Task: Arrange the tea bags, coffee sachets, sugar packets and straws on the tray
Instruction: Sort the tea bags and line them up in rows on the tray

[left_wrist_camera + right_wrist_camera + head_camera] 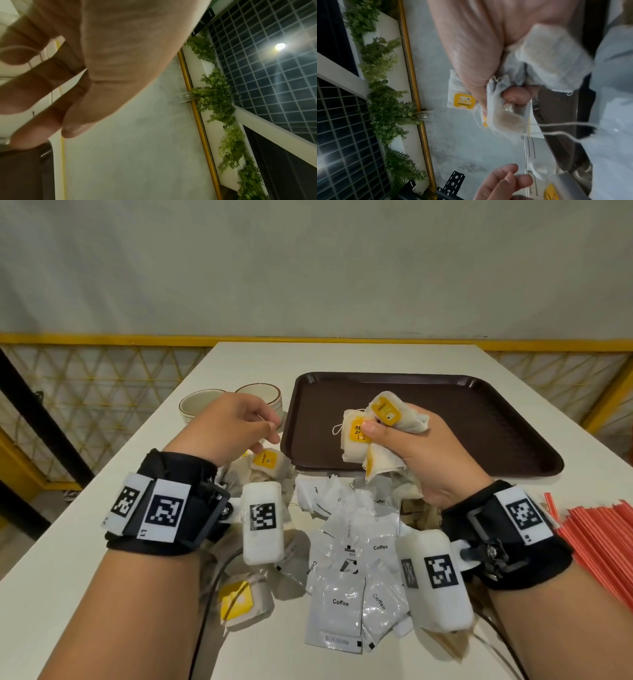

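A bunch of tea bags [373, 433] sits bundled in the right hand [421, 460], fingers and thumb curled tight round the crumpled paper, yellow tags facing up and toward the person. The right wrist view confirms it: bags squeezed in the fist, strings trailing loose. The bundle hangs above the near left part of the brown tray [496, 419], whose floor looks bare so far. So the drop spot lies straight below and a little ahead of those fingers, a short lowering, no sideways travel needed by my reckoning.

Over to the left hand [233, 422]: it holds nothing, fingers loosely bent with the tips close together, hovering just off the tray's left edge. Right beneath it, one more tea bag [267, 463] lies on the table, tag up, near the tray's near left corner. That bag is the left hand's for the taking; the right is full and farther off.

Nearer the person, white coffee sachets [339, 604] sprawl in a heap between the wrists. Red straws [603, 535] lie well out to the right, long axes running away from the person. Two cups [202, 405] stand beyond the left hand.
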### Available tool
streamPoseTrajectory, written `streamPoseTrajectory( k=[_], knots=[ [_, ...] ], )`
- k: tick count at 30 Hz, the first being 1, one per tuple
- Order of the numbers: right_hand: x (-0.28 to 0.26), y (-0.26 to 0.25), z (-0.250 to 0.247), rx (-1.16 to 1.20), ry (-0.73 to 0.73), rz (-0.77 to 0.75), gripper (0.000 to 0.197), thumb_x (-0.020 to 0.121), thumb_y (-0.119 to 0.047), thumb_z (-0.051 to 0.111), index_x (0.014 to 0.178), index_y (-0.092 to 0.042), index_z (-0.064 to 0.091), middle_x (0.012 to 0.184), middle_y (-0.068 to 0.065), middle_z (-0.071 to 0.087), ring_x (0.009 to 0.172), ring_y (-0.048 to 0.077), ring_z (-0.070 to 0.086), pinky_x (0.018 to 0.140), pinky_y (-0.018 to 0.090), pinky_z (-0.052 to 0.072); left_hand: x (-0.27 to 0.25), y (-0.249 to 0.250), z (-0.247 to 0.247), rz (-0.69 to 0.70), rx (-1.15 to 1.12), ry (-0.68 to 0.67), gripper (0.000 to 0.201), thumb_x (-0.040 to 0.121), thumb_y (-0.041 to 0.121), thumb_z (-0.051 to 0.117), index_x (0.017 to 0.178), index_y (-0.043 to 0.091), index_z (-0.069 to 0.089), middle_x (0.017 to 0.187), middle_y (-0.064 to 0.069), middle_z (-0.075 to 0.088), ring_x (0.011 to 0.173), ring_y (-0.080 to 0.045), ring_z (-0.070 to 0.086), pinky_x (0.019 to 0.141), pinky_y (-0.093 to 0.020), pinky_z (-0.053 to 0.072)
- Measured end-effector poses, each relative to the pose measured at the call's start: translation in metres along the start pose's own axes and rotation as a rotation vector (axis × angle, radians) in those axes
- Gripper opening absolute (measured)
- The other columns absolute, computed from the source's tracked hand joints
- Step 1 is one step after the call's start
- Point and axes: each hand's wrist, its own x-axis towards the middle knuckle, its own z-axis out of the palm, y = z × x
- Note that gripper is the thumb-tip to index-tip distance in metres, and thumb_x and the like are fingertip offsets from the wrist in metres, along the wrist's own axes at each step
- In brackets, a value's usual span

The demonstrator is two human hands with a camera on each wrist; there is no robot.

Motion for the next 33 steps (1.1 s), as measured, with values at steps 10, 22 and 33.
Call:
streamPoseTrajectory(
  k=[10,22,33],
  knots=[
    [-0.001,0.000,0.001,0.022,-0.001,0.025,0.025,0.086,-0.009,0.067,0.111,-0.006,0.064,0.098,0.014,0.071,0.082,0.022,0.069,0.067,0.032,0.058,0.006,-0.011,0.002,-0.151,0.360,0.006,0.019,0.084,0.039,0.067,0.088,0.021,0.064,0.083,0.008,0.057,0.086,-0.014,0.054,0.078,-0.030,0.042],
    [-0.001,-0.002,-0.004,0.037,-0.067,0.016,0.020,0.084,-0.002,0.067,0.103,-0.004,0.064,0.095,0.012,0.071,0.089,0.024,0.070,0.074,0.035,0.059,0.005,0.006,0.006,0.107,0.008,0.011,0.012,0.084,0.010,0.070,0.086,0.021,0.068,0.080,0.002,0.068,0.073,-0.011,0.061,0.069,-0.019,0.047],
    [0.002,0.001,0.000,0.071,-0.048,-0.048,0.031,0.082,0.003,0.067,0.112,0.000,0.062,0.100,0.012,0.070,0.088,0.018,0.069,0.072,0.029,0.056,-0.003,0.041,0.034,0.256,-0.391,-0.147,0.021,0.081,-0.009,0.065,0.089,0.010,0.067,0.070,-0.002,0.066,0.065,-0.010,0.064,0.061,-0.022,0.055]
  ],
)
